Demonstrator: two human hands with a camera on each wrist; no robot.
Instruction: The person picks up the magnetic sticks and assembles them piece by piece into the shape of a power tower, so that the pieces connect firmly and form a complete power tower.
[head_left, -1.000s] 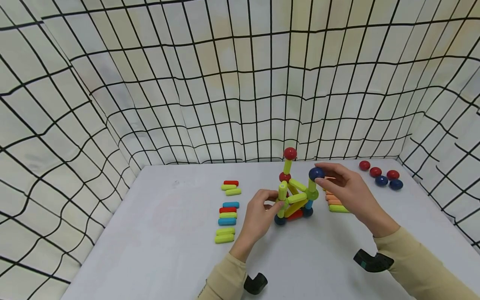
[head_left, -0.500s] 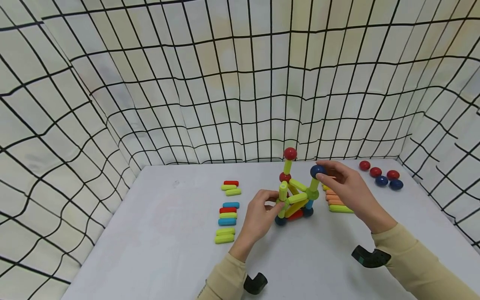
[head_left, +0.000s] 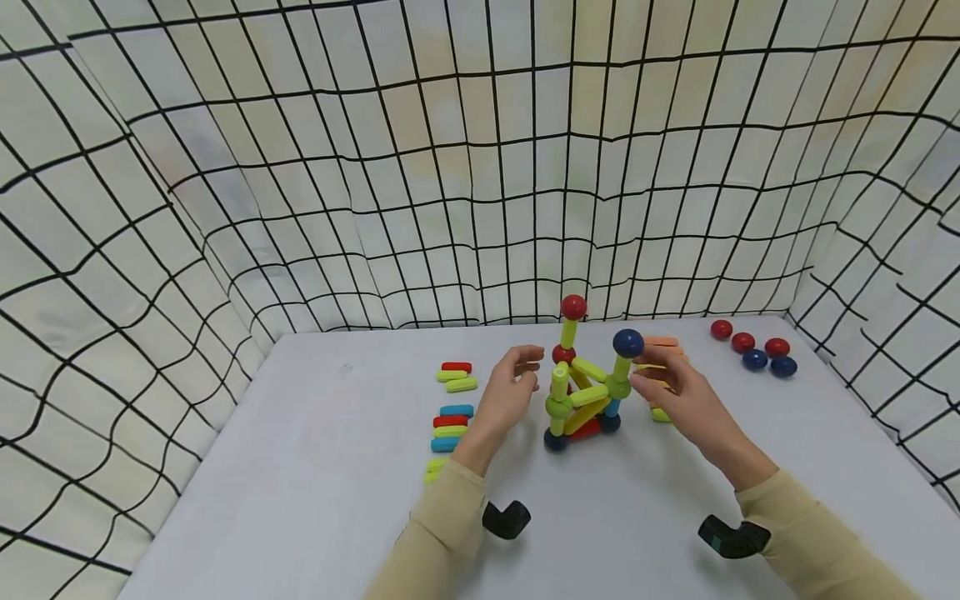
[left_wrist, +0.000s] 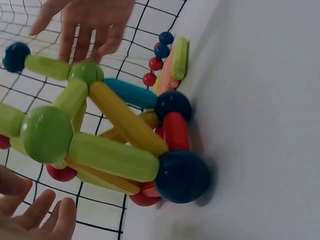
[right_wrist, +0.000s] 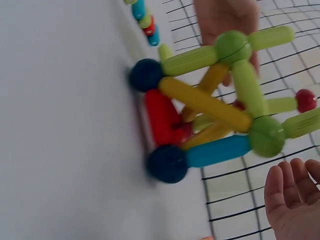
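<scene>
Two tan sleeves (head_left: 431, 542) reach over the white counter (head_left: 300, 483); the left hand (head_left: 501, 404), empty with fingers loosely bent, is apart from the ball-and-stick structure (head_left: 588, 396); the right hand (head_left: 690, 408), also empty and relaxed, is just beside the structure's right side, near a dark blue ball (head_left: 627, 343) topping a green stick (head_left: 622, 368); the structure stands on the counter between the hands; a red ball (head_left: 573, 307) tops its rear; coloured sticks (head_left: 451, 422) lie leftward; orange sticks (head_left: 662, 342) lie behind the right hand; loose balls (head_left: 743, 342) sit farther right; black netting (head_left: 534, 167) rises behind.
</scene>
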